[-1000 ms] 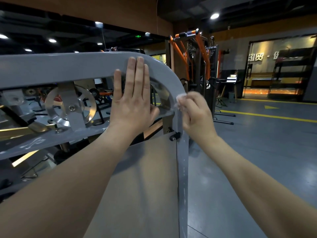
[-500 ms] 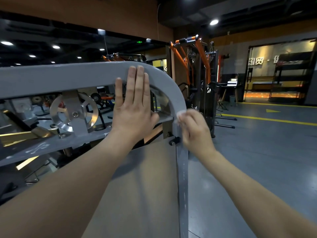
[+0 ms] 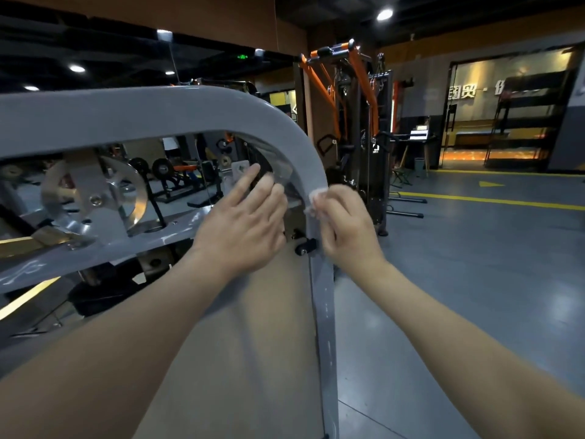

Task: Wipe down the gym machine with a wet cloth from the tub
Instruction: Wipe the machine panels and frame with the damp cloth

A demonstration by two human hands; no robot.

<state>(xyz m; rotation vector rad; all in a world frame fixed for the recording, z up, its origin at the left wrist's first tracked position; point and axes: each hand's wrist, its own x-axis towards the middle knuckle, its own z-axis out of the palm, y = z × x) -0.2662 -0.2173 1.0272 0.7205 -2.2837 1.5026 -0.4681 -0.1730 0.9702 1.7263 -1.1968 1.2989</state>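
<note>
**Cloth on the bend of the grey frame**

The right hand (image 3: 348, 226) sits just right of the frame's centre. Its fingers are curled round a small white cloth (image 3: 316, 198), and only a crumpled edge of the cloth shows past the knuckles. The hand holds the cloth against the gym machine (image 3: 190, 112), on the outer side of the grey tube where the curved corner turns down into the upright post. Just below the hand, a black knob (image 3: 305, 247) sticks out from the post.

The left hand (image 3: 243, 229) is at the centre of the frame, close beside the right hand. Its fingers are straight and slightly spread, and it holds nothing. They point up and to the right, across the gap under the curved tube. The fingertips are blurred, so whether they touch the metal cannot be told. Both forearms reach in from the bottom corners of the frame.

At centre left, behind the tube, a shiny metal pulley wheel (image 3: 95, 198) sits in a grey bracket. A flat pale panel (image 3: 253, 343) fills the lower centre, left of the post. In the upper middle stands a black and orange machine (image 3: 357, 122). To the right, the grey floor (image 3: 474, 280) carries a yellow line (image 3: 506, 202).
</note>
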